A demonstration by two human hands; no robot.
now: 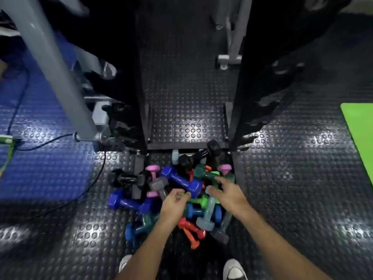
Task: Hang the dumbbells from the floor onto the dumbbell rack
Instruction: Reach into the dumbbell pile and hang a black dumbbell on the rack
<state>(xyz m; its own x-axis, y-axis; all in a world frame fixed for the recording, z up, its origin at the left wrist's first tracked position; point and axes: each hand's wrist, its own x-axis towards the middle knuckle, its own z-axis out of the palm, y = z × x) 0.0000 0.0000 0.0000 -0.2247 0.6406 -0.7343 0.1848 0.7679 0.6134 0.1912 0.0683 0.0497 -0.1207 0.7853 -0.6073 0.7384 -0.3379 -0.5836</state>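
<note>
Left hand (175,203) pinches something green; right hand (228,194) spreads open over the dumbbells (181,181). Picking stage; next needs firm handle grips.

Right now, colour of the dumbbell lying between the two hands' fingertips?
Royal blue dumbbell, glossy, lying diagonally on top of the pile; it shows in the head view.
</note>
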